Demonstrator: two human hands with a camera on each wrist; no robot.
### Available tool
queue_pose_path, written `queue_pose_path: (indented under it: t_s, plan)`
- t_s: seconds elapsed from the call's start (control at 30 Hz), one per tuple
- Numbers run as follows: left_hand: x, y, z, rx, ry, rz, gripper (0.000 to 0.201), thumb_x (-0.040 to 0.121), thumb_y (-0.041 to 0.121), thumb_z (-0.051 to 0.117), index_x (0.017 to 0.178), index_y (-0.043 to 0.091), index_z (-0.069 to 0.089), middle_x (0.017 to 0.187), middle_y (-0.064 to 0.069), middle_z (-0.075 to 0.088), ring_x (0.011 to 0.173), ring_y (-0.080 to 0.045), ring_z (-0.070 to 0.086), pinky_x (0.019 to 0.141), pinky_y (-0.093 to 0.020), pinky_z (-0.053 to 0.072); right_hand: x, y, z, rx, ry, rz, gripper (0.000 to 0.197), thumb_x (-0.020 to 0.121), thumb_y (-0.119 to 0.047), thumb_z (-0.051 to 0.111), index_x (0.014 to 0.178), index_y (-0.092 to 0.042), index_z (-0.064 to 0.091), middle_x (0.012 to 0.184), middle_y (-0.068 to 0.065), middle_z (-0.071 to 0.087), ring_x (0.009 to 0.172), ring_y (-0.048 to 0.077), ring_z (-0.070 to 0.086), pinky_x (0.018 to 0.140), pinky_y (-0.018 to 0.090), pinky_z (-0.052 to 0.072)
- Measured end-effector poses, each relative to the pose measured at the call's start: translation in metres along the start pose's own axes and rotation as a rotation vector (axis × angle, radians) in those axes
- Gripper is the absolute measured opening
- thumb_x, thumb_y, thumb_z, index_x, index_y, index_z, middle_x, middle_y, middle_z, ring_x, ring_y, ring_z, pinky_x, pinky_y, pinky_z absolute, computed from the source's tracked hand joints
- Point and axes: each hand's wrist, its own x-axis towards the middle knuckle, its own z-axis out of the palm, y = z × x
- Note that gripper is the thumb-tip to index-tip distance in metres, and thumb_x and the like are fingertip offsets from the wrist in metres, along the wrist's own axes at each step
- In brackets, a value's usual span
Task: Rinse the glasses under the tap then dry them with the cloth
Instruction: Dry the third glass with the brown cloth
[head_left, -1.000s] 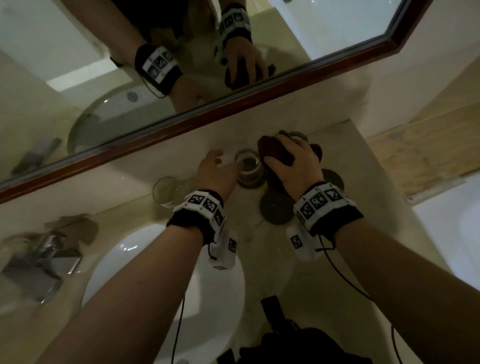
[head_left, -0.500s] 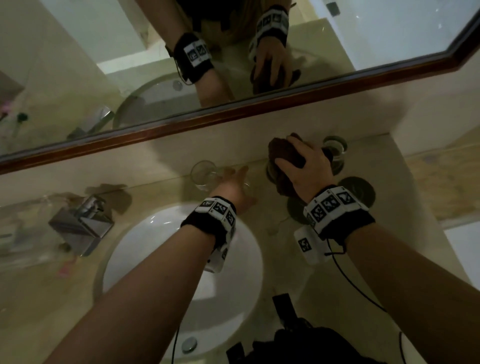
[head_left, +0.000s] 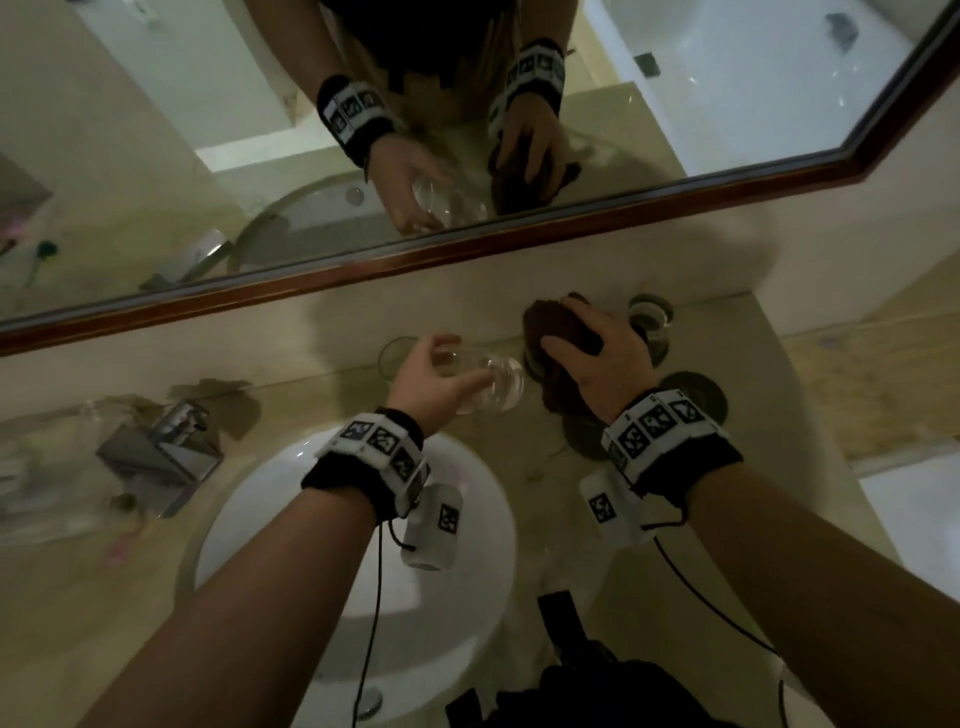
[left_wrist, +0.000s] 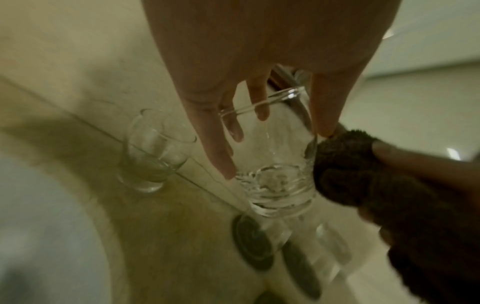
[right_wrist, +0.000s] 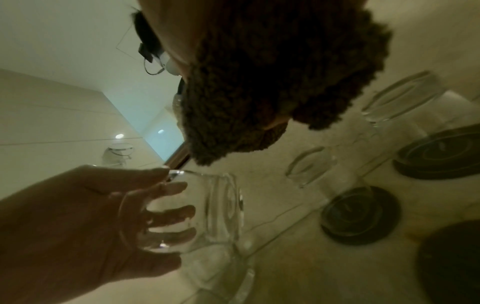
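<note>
Head view: clear glass (head_left: 488, 382) tilted; brown cloth (head_left: 558, 332) bunched

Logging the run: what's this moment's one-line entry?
left hand: holds glass | right hand: grips cloth beside it | stage: drying

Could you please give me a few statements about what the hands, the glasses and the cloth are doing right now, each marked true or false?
1. The left hand grips a clear glass that is tipped on its side. True.
2. The right hand is bare of anything. False: it grips a dark brown cloth.
3. A second glass stands upright on the counter beside the held one. True.
4. The held glass is under running water at the tap. False: it is held above the counter, off to the right of the tap.
5. Round dark coasters lie on the counter. True.
</note>
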Motion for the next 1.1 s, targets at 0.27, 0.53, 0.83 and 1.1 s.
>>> queue_pose_path:
  t_s: [0.27,0.53,0.83,1.1]
  plan:
    - [-0.083,0.002,-0.06,-0.699,-0.028,-0.033,0.027,0.091,0.018,0.061,0.117,0.015,0.054,0.103,-0.004,0.064,0.086,-0.02,0.069,0.067,-0.04,0.057,-0.053,-0.076,0.031,0.161,-0.118,-0.214,0.038,0.093,-0.026,0.057,0.131,-0.019,0.054,0.105,-0.008,0.055,0.098,0.007,0.053,0.085,0.007,0.037]
    - [-0.149,-0.009,-0.108,-1.095,0.011,0.035,0.016,0.091,0.022,0.056,0.102,0.013,0.064,0.082,-0.005,0.068,0.075,-0.021,0.067,0.07,-0.037,0.057,-0.094,-0.141,0.064,0.233,-0.167,-0.293,0.022,0.093,-0.018,0.058,0.114,-0.02,0.064,0.095,-0.004,0.065,0.087,0.011,0.06,0.079,0.01,0.046]
    - [-0.164,-0.02,-0.157,-1.177,-0.024,0.07,0.064,0.076,0.022,0.074,0.134,0.01,0.05,0.119,-0.016,0.059,0.097,-0.027,0.066,0.077,-0.042,0.059,-0.134,-0.184,0.089,0.239,-0.169,-0.309,0.009,0.093,-0.029,0.058,0.1,-0.025,0.061,0.09,-0.003,0.065,0.083,0.013,0.062,0.083,0.031,0.05]
    - [-0.167,-0.021,-0.2,-0.878,-0.217,0.182,0.056,0.07,0.016,0.071,0.123,0.025,0.056,0.102,-0.006,0.067,0.078,-0.018,0.072,0.073,-0.037,0.057,-0.142,-0.216,0.113,0.129,-0.037,-0.308,0.024,0.089,-0.043,0.059,0.101,-0.022,0.06,0.09,-0.005,0.063,0.085,0.014,0.06,0.081,0.031,0.048]
